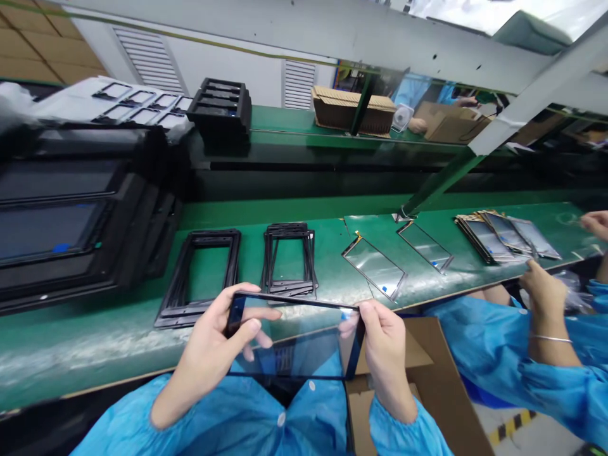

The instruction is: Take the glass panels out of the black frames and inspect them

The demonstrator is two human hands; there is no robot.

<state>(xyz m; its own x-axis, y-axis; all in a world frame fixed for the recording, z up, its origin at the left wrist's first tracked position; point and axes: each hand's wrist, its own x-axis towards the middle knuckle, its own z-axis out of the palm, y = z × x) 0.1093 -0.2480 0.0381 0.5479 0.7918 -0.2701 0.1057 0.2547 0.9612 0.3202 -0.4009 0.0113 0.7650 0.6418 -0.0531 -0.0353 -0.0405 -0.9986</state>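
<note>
While left hand (209,351) pinched glass panel (297,339) at 9 o'clock, right hand (387,345) pinched it at 3 o'clock; black frames (289,259) lay at 12 o'clock.

We see even, bright light falling from overhead, with shadows that are soft and short. The glass (297,342) carries a pale sheen and faint reflections, yet we can see through it. Left of the glass, the worn front of the bench (85,358) shines whitish. Far above and right of the glass, a patch (475,9) is blown out white. Up-left of the glass, the black trays (57,221) sink into dark and lose detail. Beyond the glass, straight lines tilt and bow, and shapes stretch and soften toward the edges.
</note>
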